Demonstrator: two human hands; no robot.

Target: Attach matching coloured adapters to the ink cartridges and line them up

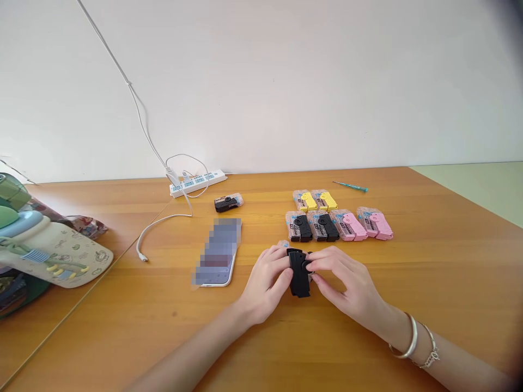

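Near the middle front of the table, both my hands close on a small black plastic device with a round knob (300,277). My left hand (267,280) grips its left side between thumb and fingers. On the right, the fingertips of my right hand (347,275) press at the round knob, with the thumb just below. Part of the device's far side is hidden by my fingers. Behind it sit similar devices in clear plastic wrap: two black ones (303,228), two pink ones (354,226) and, farther back, two yellow ones (309,202).
A phone (218,253) lies left of my hands, with another wrapped black device (226,203) beyond it. A white power strip (198,182) trails a white cable (163,220). A teal screwdriver (355,187) lies at the back right. A cream patterned bottle (77,253) is on the left.
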